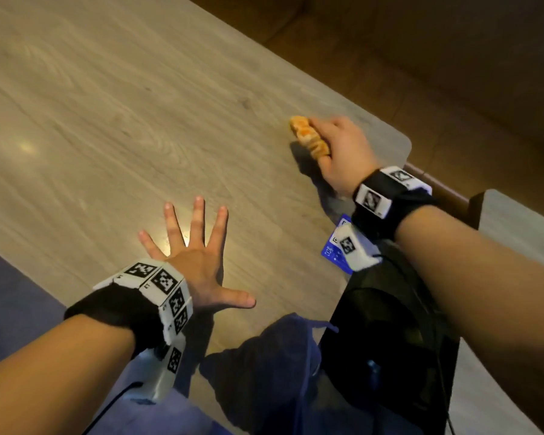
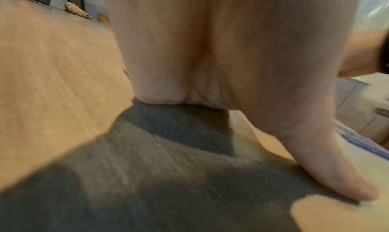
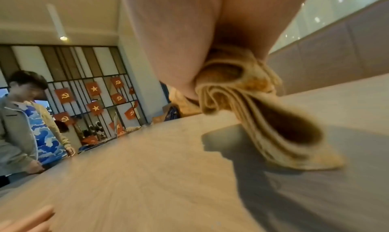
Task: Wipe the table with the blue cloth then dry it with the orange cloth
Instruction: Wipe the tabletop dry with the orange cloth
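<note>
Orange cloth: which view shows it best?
Right wrist. The orange cloth fills the middle of that view, bunched in the right hand, its folds trailing onto the table. The head view shows only a small bunch at the fingers. The left wrist view doesn't show it.

No legible txt; blue card (image 1: 335,246) by table (image 1: 107,120) edge has print too blurry to read.

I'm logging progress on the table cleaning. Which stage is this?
Wiping looks done: the blue cloth lies crumpled at the table's near edge. Drying is in hand: the right hand grips the orange cloth on the table; the left hand lies flat. What remains undried can't be judged.
</note>
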`<state>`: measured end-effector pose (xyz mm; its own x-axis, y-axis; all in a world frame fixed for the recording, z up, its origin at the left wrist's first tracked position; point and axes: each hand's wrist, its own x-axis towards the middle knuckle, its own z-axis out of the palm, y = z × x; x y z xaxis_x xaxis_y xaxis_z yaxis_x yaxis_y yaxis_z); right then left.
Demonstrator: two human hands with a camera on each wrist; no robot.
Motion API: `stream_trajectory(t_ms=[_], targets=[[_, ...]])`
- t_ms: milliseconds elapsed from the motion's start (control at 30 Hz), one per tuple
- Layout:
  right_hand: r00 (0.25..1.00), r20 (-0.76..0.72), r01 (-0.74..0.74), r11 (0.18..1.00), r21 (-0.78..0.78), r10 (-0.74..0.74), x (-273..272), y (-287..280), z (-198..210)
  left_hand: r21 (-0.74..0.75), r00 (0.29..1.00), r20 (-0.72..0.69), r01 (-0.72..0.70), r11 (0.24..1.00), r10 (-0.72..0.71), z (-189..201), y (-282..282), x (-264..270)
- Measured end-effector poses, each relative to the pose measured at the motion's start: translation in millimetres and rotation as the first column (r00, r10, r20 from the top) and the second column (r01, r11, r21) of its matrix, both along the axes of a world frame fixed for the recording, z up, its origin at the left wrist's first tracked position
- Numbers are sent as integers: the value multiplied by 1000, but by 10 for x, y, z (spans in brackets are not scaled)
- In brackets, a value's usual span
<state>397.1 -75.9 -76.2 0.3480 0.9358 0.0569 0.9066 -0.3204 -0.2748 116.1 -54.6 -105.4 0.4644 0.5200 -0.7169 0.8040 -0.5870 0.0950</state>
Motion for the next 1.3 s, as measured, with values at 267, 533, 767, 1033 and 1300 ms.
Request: stream_trajectory(t_ms=[267,533,767,1033,1300], targets=[[872,-179,-480,867,-135,456,-935,-81,-175,-10,1000,26,-17,1000,18,-26,-9,-11],[935,-277,-295,920,-258,222,-627,-1962,15,19,998,58,-37,999,35,-52,-28,-5],[972,-231,-32,999,42,41,-530,-1426,375,40,998,59,-28,999,26,2,-65,-3],[880,-102,-474,847,-240,463,-1134,94,-216,-153,927,273,-223,963,258,184,-339,-328],[895,-197,-427,897,-116,401,-820,-1528,-148,-51,969,205,-129,990,136,68,-740,-535]])
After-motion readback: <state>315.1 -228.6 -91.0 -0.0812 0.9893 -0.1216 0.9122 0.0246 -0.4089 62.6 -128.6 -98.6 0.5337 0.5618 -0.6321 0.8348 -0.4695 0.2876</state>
